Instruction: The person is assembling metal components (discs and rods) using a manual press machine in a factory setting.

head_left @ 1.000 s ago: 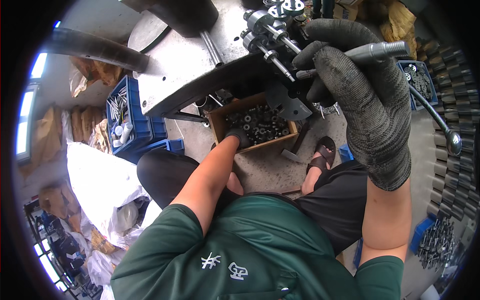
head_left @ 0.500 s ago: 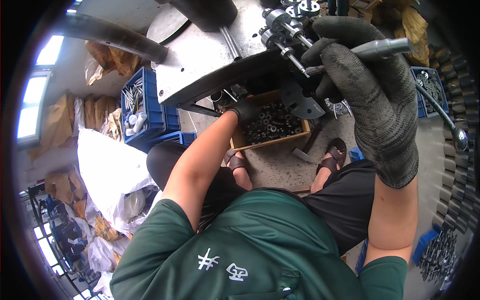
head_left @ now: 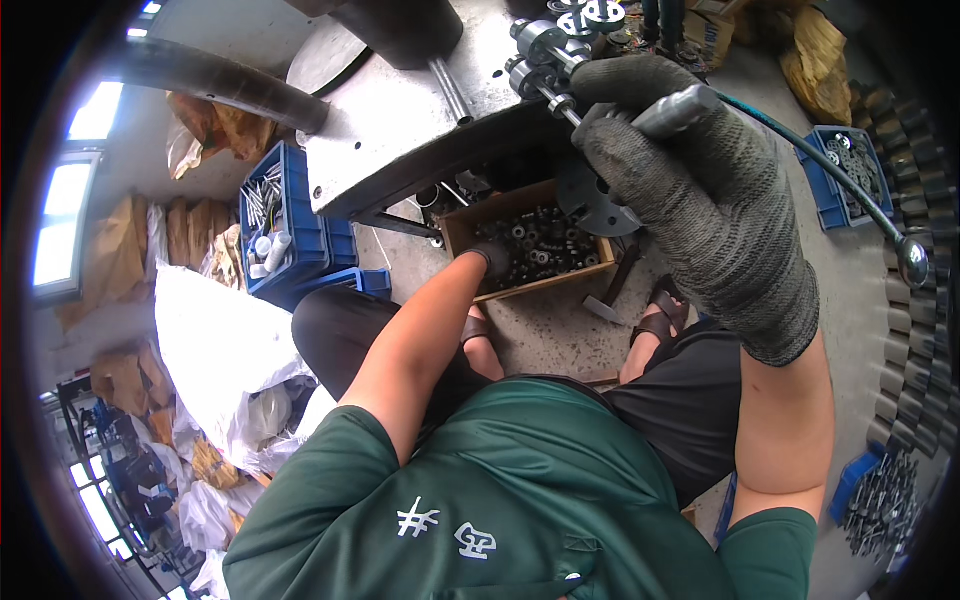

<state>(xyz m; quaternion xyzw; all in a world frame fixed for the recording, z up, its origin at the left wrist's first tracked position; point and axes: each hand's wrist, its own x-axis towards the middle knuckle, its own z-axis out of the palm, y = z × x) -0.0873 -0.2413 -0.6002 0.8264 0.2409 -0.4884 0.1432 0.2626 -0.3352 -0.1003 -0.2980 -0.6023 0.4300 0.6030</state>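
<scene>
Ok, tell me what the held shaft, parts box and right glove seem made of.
Shaft: probably steel, smooth grey with bright highlights. Parts box: apparently wood, tan, with plain board edges. Right glove: knitted fabric, dark grey, ribbed stitches visible; fibre unclear.

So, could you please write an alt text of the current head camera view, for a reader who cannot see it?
A gloved right hand holds a metal shaft near a metal worktable, while the gloved left hand is down in a wooden box of small dark metal parts. Blue bins with more metal pieces stand on both sides.
</scene>
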